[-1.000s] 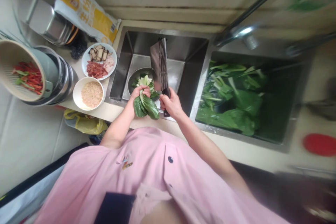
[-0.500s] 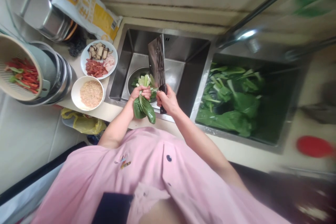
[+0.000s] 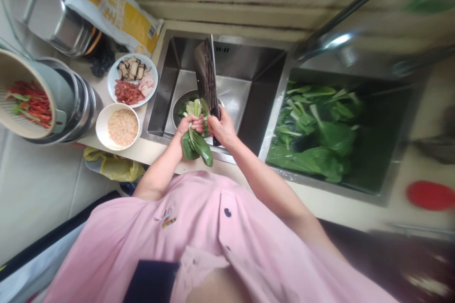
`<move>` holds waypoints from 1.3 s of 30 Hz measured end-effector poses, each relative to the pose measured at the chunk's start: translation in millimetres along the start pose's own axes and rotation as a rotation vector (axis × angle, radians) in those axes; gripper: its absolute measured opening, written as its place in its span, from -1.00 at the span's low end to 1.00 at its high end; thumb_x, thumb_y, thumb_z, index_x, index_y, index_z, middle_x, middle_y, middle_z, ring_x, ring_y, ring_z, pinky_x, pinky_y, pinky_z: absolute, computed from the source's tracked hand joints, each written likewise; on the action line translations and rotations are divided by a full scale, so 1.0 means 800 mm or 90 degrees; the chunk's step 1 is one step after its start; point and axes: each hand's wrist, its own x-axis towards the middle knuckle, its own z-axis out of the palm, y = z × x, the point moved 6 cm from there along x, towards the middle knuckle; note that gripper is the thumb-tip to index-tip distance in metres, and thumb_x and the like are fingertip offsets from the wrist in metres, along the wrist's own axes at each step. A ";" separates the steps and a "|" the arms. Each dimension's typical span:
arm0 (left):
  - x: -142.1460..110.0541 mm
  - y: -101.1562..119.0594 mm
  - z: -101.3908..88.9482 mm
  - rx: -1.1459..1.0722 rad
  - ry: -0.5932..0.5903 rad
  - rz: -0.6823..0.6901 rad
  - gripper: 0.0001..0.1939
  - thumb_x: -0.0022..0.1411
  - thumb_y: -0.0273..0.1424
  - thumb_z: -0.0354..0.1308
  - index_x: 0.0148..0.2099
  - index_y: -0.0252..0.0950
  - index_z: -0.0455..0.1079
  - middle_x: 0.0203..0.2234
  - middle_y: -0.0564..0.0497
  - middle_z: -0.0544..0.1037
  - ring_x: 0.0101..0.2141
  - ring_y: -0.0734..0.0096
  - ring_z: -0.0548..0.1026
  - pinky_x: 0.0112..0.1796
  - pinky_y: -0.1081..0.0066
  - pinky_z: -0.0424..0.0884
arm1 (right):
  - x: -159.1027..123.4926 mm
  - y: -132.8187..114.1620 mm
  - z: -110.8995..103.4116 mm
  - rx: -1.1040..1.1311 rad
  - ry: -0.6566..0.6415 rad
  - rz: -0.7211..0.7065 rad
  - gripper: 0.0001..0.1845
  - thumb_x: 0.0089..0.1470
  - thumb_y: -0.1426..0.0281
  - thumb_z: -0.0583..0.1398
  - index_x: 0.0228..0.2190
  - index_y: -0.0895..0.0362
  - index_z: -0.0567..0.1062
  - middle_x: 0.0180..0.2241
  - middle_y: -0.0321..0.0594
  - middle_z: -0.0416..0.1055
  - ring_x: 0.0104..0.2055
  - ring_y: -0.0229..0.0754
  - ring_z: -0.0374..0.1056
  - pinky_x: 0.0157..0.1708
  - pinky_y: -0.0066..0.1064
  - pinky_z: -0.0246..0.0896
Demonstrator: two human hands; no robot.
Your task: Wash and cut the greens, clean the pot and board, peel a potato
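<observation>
Landmark: a brushed-steel sink basin (image 3: 241, 57), the left of two. Both hands work above its front rim. Left grip (image 3: 190, 125) closed firmly around the stalks of a green-and-white bok choy head (image 3: 196, 144), with dark leaves hanging down toward the rim. Right grip (image 3: 220, 128) closed on the black handle of a broad steel cleaver (image 3: 205, 73), blade nearly upright, pointing toward the basin's back wall. The blade stands just beside the pale stalk tops; contact cannot be confirmed. Below the hands, a round steel bowl (image 3: 179, 104) in the basin holds more greens. Open room: bare steel basin floor right of the blade, up to the basin's right wall. Left of the basin on the cream desk (image 3: 320, 206): a white plate (image 3: 151, 68) of sliced ingredients, a white bowl (image 3: 101, 135) of pale minced food, and a beige colander (image 3: 21, 59) of red pepper strips. Right of the basin: a second steel basin (image 3: 313, 128) filled with water and leafy greens.
</observation>
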 end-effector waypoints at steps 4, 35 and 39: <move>0.001 -0.008 -0.006 0.035 0.034 -0.030 -0.73 0.22 -0.59 -0.02 -0.48 -0.22 0.06 -0.71 0.22 0.04 -0.79 0.65 0.13 -0.69 0.61 0.16 | 0.012 -0.008 0.003 -0.016 -0.001 0.012 -0.50 0.06 0.11 0.25 0.00 -0.04 0.28 -0.54 -0.46 0.23 -0.62 -0.31 0.11 -0.65 -0.46 0.08; -0.003 -0.002 -0.006 0.018 0.007 -0.020 -0.83 0.18 -0.63 0.00 -0.39 -0.28 0.22 -0.67 0.23 0.07 -0.77 0.67 0.13 -0.67 0.65 0.14 | -0.029 -0.020 -0.009 0.127 -0.046 0.074 -0.55 0.03 0.17 0.30 -0.30 -0.04 0.09 -0.61 -0.56 0.10 -0.67 -0.39 -0.03 -0.70 -0.50 -0.06; -0.006 -0.006 0.000 0.077 -0.008 -0.031 -0.81 0.15 -0.64 -0.03 -0.43 -0.28 0.21 -0.68 0.21 0.09 -0.78 0.64 0.13 -0.69 0.62 0.16 | -0.023 -0.022 -0.006 0.137 -0.044 0.079 -0.52 0.02 0.17 0.31 -0.31 -0.04 0.08 -0.62 -0.57 0.10 -0.67 -0.39 -0.05 -0.70 -0.52 -0.06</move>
